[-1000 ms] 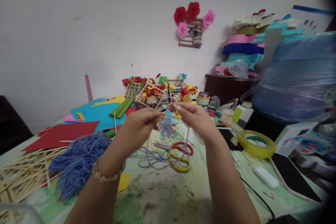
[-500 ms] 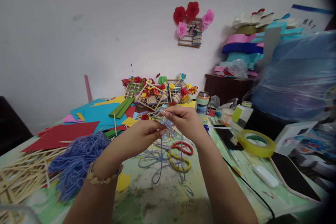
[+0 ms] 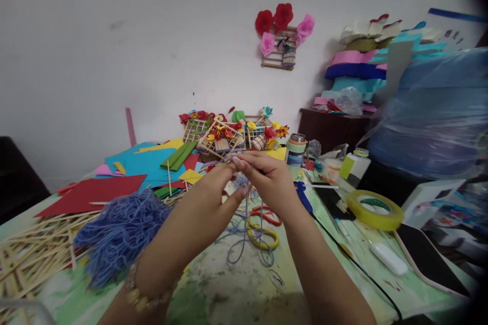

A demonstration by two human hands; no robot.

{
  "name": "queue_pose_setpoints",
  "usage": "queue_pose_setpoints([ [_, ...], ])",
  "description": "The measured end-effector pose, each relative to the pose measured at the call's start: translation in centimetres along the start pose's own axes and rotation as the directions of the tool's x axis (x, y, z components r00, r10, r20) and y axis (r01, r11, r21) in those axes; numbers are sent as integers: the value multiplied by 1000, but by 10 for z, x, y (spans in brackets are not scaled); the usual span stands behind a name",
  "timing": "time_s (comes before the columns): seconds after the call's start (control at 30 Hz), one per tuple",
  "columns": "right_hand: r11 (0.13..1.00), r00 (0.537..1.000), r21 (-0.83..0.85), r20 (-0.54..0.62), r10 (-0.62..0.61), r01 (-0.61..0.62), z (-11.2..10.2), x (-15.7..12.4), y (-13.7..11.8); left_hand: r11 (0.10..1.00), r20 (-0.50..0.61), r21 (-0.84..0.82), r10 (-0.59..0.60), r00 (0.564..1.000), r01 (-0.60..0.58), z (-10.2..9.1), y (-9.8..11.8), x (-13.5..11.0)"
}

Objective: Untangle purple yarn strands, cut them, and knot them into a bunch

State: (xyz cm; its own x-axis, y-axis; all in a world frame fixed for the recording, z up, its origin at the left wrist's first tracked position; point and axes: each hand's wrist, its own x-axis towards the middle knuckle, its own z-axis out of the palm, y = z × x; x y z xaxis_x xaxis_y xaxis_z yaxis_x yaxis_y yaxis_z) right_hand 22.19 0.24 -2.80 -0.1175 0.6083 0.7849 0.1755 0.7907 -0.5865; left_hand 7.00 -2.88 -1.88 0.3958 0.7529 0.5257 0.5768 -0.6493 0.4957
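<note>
Above the middle of the table, my left hand [image 3: 208, 200] and my right hand [image 3: 269, 177] meet at the fingertips. Both pinch blue-purple yarn [image 3: 245, 233], whose loose strands hang below them in a loop. What else lies between the fingertips is hidden. Beneath the hands are scissors with one red handle [image 3: 270, 215] and one yellow handle [image 3: 267, 237], partly covered by yarn. A large heap of blue yarn [image 3: 118, 236] lies left of my left forearm.
Wooden sticks [image 3: 34, 249] and coloured paper [image 3: 99, 190] spread over the left side. Stick frames with paper flowers [image 3: 224, 134] stand by the wall. To the right are a flask [image 3: 296, 150], a roll of yellow tape [image 3: 375, 221], a phone [image 3: 430, 259] and a black cable [image 3: 354, 262].
My left hand has moved up and in, so its fingertips now touch those of my right hand. The hanging yarn has shifted slightly right along with the whole view.
</note>
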Motion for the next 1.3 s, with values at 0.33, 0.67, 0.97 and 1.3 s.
queue_pose_setpoints([
  [0.33,997,999,62,29,41,-43,1,-1,-1,941,-223,-334,-31,974,-46,27,-14,23],
  [0.67,998,982,-34,-183,36,-43,0,-1,-11,482,-305,-864,-269,913,-147,35,-15,31],
  [0.97,997,998,-55,0,60,-60,-11,-2,-16,340,-239,-930,-275,931,-138,33,-7,29],
  [1.3,957,809,-112,513,286,-268,-49,0,-12,428,-133,-897,-32,991,-107,18,-11,21],
])
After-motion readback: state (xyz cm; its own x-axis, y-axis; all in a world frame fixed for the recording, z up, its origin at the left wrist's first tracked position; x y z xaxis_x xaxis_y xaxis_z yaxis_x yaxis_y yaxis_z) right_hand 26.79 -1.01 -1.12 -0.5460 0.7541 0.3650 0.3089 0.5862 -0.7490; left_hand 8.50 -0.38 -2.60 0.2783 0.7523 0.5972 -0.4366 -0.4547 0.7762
